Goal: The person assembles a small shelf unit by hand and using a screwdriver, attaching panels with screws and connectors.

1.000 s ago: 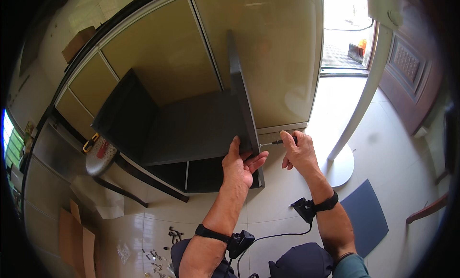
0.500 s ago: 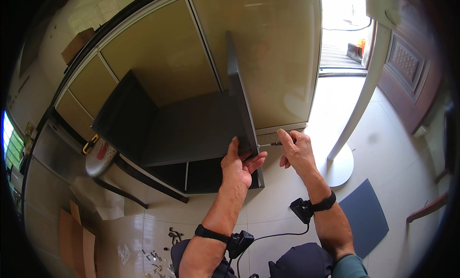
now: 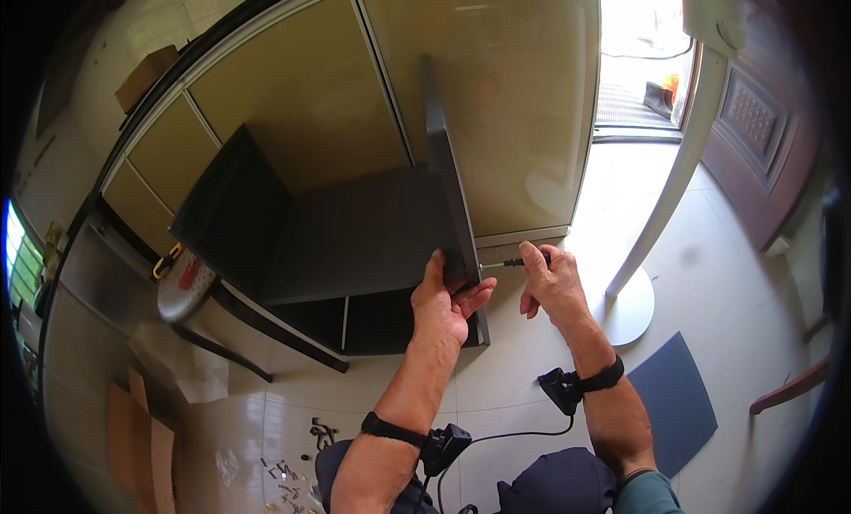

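Observation:
A dark grey cabinet [image 3: 363, 239] with upright side panels stands partly assembled in front of me. My left hand [image 3: 439, 310] grips the lower front edge of its right side panel [image 3: 450, 173], the thumb inside and the other fingers round the outer side. My right hand [image 3: 556, 288] is closed round the dark handle of a screwdriver [image 3: 512, 263]. The screwdriver's thin metal shaft points left, its tip at the panel's outer face just above my left fingertips. Whatever the tip engages is too small to make out.
Screws and small fittings [image 3: 288, 487] lie on the floor at lower left, near an opened cardboard box [image 3: 142, 452]. A stool [image 3: 186, 288] holds a yellow cutter [image 3: 167, 261]. A loose grey board [image 3: 674, 403] and a white pole's round base [image 3: 631, 315] are at right.
My right hand and the screwdriver have shifted very slightly, and the fingers have turned a little on the handle. My left hand keeps its grip on the panel.

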Demonstrator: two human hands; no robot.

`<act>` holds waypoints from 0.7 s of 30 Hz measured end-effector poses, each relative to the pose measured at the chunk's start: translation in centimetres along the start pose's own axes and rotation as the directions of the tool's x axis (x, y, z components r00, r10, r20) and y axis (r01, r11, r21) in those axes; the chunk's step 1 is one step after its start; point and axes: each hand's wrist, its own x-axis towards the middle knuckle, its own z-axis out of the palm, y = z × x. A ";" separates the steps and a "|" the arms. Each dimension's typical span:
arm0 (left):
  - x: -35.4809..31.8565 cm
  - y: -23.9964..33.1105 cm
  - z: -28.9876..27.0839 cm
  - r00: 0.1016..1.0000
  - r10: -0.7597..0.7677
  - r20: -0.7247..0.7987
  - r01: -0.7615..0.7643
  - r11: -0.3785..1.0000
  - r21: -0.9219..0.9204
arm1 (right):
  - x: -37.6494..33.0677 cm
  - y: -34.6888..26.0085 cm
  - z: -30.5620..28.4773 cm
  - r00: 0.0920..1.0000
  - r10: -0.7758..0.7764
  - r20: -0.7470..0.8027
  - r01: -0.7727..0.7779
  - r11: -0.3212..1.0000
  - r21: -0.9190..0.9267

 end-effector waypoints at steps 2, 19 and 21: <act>-0.2 0.1 0.1 1.000 0.003 -0.004 -0.003 1.000 -0.001 | 0.1 0.3 -0.2 0.998 0.055 0.006 -0.055 0.999 -0.001; -0.1 0.1 0.2 1.000 0.014 -0.014 -0.014 1.000 -0.004 | 0.5 1.0 0.2 1.000 0.026 0.015 -0.028 0.993 0.111; -0.1 0.1 0.1 1.000 0.014 -0.009 -0.014 1.000 -0.012 | 0.7 0.8 0.1 0.998 0.046 0.044 -0.051 0.993 0.105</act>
